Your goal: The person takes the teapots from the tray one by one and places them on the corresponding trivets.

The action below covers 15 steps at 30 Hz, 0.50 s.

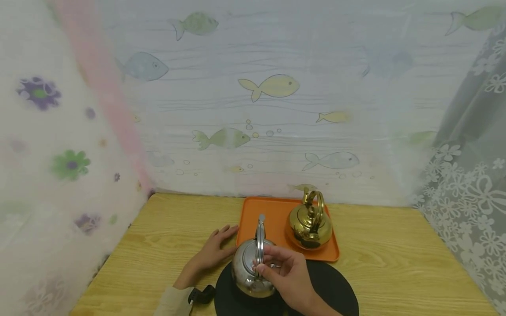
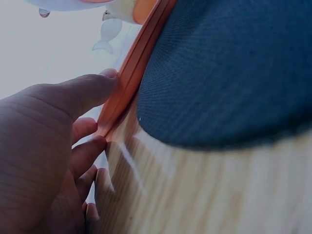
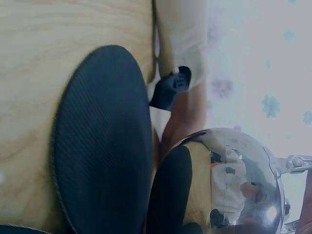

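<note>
My right hand (image 1: 290, 276) pinches the upright handle of a silver kettle (image 1: 253, 285), which is over a round black mat (image 1: 227, 289). Whether the kettle's base touches the mat, I cannot tell. In the right wrist view the silver kettle (image 3: 234, 180) fills the lower right. My left hand (image 1: 213, 250) touches the left edge of an orange tray (image 1: 253, 215); in the left wrist view the thumb and fingers of the left hand (image 2: 63, 141) rest along the rim of the tray (image 2: 124, 83), fingers fairly straight. A gold kettle (image 1: 310, 224) stands on the tray's right part.
A second black round mat (image 1: 336, 285) lies at the right, partly behind my right arm. The wooden table (image 1: 387, 245) extends to both sides. A curtain with fish prints (image 1: 276, 109) hangs behind it. A black device (image 1: 202, 294) is at my left wrist.
</note>
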Each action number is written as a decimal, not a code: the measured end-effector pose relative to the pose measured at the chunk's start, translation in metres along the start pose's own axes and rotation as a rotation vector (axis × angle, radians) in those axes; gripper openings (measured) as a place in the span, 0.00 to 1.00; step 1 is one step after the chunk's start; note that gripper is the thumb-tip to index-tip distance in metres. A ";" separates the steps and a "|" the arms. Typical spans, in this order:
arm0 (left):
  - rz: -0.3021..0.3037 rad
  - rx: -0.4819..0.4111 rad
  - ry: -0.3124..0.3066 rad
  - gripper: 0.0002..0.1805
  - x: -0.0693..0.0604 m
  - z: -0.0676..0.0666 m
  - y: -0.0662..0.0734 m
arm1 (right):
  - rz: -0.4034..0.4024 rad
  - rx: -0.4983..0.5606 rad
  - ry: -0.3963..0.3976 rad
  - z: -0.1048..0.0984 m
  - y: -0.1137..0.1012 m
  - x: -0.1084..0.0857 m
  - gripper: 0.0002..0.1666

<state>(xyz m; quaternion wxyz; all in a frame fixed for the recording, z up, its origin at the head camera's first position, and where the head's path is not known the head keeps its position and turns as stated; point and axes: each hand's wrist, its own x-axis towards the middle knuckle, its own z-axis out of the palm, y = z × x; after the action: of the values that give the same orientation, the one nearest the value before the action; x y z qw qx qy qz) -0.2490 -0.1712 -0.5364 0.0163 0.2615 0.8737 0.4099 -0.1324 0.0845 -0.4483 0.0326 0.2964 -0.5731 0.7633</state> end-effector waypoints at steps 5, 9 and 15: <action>-0.049 -0.006 0.000 0.35 0.000 0.001 0.000 | 0.017 0.023 -0.009 0.001 0.002 -0.005 0.19; -0.092 -0.035 -0.007 0.37 0.002 0.002 -0.001 | 0.071 0.043 0.004 0.002 0.006 -0.009 0.20; -0.091 -0.032 0.004 0.37 0.002 0.003 -0.002 | 0.172 0.076 0.009 0.005 0.013 -0.017 0.22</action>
<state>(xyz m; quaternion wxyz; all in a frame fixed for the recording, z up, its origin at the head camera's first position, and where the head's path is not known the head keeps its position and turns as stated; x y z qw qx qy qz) -0.2510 -0.1692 -0.5393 0.0373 0.2203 0.8780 0.4232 -0.1213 0.0803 -0.4672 -0.0419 0.2437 -0.5670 0.7857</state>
